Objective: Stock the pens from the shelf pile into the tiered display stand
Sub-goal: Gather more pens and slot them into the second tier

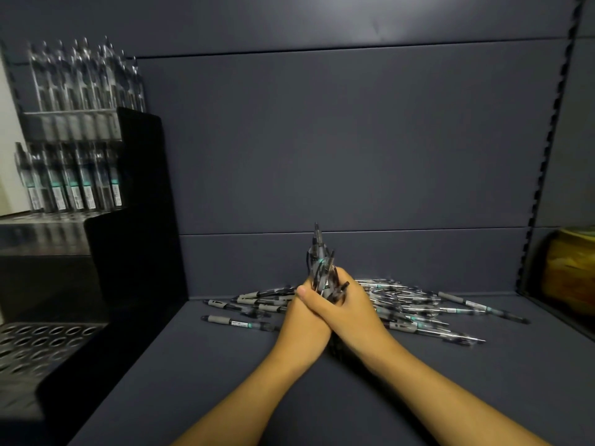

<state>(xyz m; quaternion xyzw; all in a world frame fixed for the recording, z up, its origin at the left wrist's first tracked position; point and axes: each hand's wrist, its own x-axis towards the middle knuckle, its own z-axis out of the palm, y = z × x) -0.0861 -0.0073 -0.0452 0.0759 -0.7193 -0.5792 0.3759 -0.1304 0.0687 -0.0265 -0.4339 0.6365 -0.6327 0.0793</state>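
At the middle of the shelf (pixel 225 397) I have both hands clasped round a bundle of pens (pixel 322 268) — left hand (pixel 304 320) and right hand (pixel 357 312) wrapped tight together, tips pointing up, I'd say to square them before carrying. Behind my hands lies the loose pile (pixel 415 309); the tiered display stand (pixel 135 201) waits at far left, its upper rows filled, lowest holes open.

Clear glossy plastic pens with grey matt rubbery grips (pixel 418 312). Tiered display stand (pixel 138 188): glossy black plastic sides, clear perforated tiers. Dark blue-grey shelf (pixel 354 397): smooth, matt.
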